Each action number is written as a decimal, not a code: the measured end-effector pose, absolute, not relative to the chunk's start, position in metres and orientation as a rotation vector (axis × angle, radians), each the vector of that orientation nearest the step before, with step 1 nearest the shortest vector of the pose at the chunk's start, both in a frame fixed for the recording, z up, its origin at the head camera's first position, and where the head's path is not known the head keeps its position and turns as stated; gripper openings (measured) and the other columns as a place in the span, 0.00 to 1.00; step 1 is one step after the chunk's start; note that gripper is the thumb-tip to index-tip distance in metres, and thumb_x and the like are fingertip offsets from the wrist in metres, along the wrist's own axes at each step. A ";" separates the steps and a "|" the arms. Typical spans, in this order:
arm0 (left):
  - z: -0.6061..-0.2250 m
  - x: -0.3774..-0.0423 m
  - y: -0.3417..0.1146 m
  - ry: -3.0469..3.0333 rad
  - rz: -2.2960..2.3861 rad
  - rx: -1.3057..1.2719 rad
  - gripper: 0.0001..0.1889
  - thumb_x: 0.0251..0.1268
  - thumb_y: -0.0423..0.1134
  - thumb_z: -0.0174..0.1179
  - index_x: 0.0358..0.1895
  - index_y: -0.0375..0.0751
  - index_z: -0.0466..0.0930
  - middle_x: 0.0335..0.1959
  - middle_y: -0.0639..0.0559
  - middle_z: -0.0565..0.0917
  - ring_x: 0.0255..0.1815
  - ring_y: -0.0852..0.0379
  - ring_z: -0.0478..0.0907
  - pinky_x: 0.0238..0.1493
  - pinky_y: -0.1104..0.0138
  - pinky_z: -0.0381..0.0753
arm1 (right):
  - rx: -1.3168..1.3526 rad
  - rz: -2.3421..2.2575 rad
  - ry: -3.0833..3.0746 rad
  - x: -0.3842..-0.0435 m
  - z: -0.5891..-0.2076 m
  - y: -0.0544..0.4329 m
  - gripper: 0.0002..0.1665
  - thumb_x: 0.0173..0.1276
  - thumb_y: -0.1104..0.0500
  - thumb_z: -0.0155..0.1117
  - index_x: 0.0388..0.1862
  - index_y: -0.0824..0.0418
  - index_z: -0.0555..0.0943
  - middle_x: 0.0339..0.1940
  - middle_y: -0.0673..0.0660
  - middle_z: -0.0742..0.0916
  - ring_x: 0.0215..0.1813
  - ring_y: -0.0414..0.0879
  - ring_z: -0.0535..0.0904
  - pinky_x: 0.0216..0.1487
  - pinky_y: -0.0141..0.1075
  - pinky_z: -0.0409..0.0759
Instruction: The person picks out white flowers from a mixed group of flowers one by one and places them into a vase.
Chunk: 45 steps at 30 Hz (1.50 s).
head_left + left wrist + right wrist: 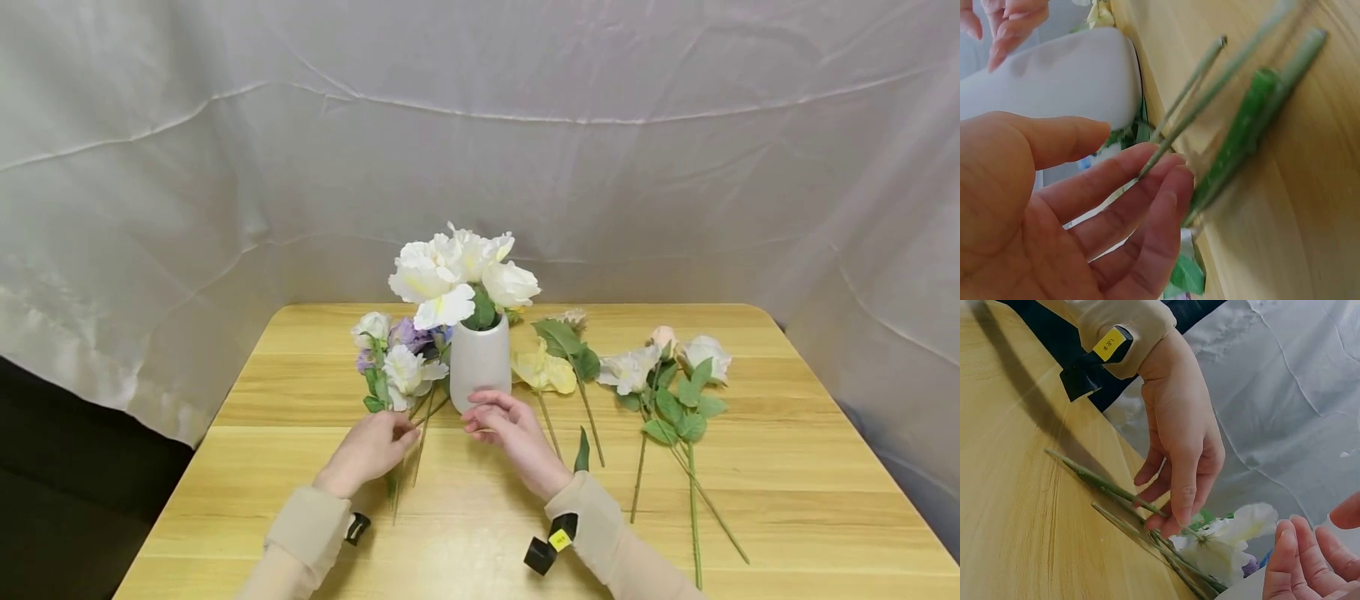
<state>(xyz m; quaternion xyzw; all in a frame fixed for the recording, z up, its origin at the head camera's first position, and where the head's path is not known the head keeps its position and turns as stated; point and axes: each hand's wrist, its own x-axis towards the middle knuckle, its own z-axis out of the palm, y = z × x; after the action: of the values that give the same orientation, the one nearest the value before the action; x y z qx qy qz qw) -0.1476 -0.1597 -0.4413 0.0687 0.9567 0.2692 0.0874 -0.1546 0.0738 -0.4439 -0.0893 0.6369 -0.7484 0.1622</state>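
Observation:
A white vase [480, 362] stands upright at the table's middle, with large white flowers [468, 262] in it. My left hand [367, 450] is at the stems of the flowers lying left of the vase. In the left wrist view its fingertips are against thin stems [1200, 103], and the thumb is apart from the fingers. A white flower [1222, 550] of that bunch lies beyond this hand in the right wrist view. Before the lower part of the vase is my right hand [517, 433], its fingers loosely bent and holding nothing. Whether it touches the vase I cannot tell.
Purple flowers [408, 333] lie left of the vase. To its right are a pale yellow flower [543, 368] and a leafy stem [588, 408]. Farther right lie white flowers [630, 369] with long stems. A grey cloth [525, 183] hangs behind the wooden table [787, 467].

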 end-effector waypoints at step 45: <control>-0.417 -0.134 -0.190 2.897 1.612 0.095 0.28 0.63 0.24 0.64 0.67 0.35 0.68 0.43 0.38 0.87 0.37 0.45 0.88 0.33 0.73 0.84 | -0.232 -2.240 2.090 -0.165 -0.434 0.081 0.16 0.70 0.69 0.59 0.56 0.72 0.76 0.46 0.70 0.85 0.41 0.40 0.83 0.48 0.32 0.86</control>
<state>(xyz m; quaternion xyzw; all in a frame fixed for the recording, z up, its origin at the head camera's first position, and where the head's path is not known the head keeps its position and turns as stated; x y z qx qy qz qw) -0.1342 -0.1897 -0.4170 0.0285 0.8701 0.4842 -0.0873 -0.1650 0.0814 -0.4345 -0.0756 0.6799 -0.7286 0.0347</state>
